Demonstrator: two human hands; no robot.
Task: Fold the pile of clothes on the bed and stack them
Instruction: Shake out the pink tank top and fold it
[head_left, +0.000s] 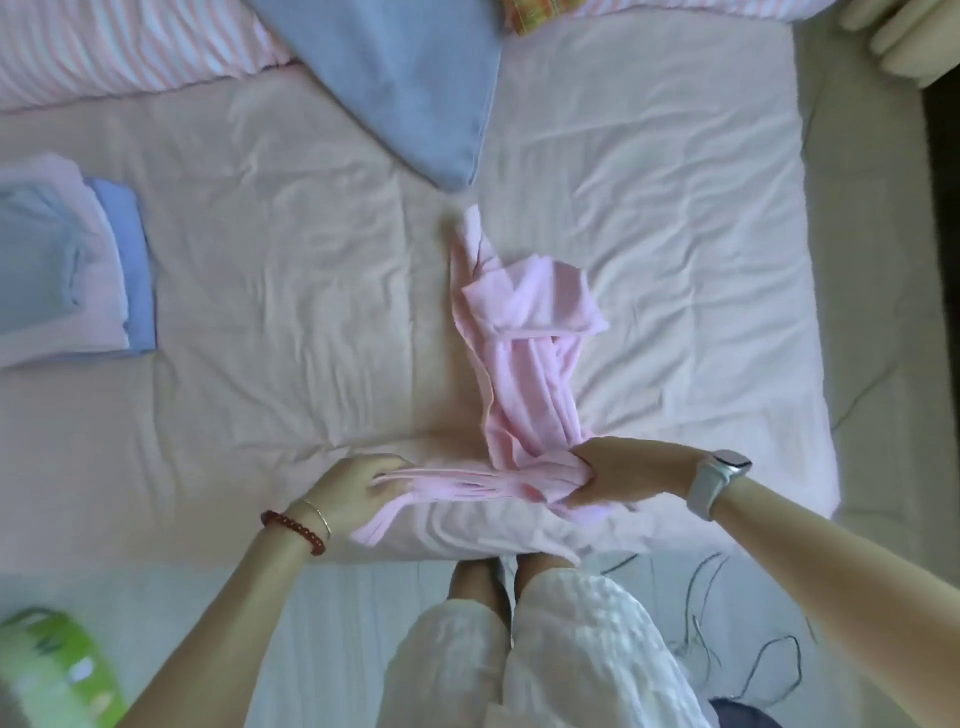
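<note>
The pink garment (524, 358) looks like soft matt cloth, perhaps fleecy; the bed sheet (291, 322) is smooth, creased fabric.

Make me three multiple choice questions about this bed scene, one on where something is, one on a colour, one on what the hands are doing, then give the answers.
1. Where does the stack of folded clothes lie on the bed?
A. at the left edge of the view
B. at the right edge
C. under the garment being handled

2. What colour is the garment that the hands hold?
A. green
B. pink
C. black

3. How is the pink garment being held?
A. neither hand touches it
B. only one hand holds it
C. both hands grip its near end

Answers:
1 A, the stack sits far left, apart from the hands.
2 B, it is pale pink, bunched lengthwise on the sheet.
3 C, the left hand and right hand each clutch the cloth at the bed's near edge.
</note>
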